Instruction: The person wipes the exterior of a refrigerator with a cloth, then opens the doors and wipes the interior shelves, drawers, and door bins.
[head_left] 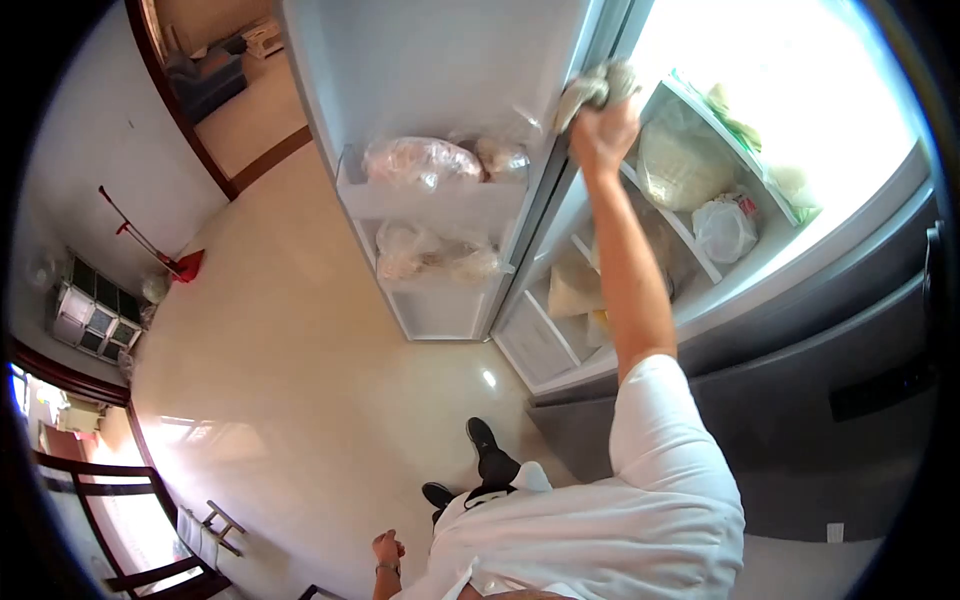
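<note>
My right hand [603, 138] is raised at the inner side of an open refrigerator, closed around a crumpled grey-beige cloth [597, 86]. The cloth is at the upright edge where the door meets the cabinet, and it is slightly blurred. Low at my side hangs my left hand [387, 548], its fingers curled in and nothing visible in them. To the left of the cloth stands the wide-open refrigerator door [450, 70]. Right of my raised hand, a large clear bag of pale food [685, 155] and a white plastic bag [725, 230] sit on a shelf.
Door racks hold bagged food [420, 160] and more plastic bags [430, 252]. A dark refrigerator drawer front [800, 430] is on the right. A red dustpan [186, 266] stands by the left wall, with a wooden chair [110, 490] at lower left. The tiled floor [290, 330] is shiny.
</note>
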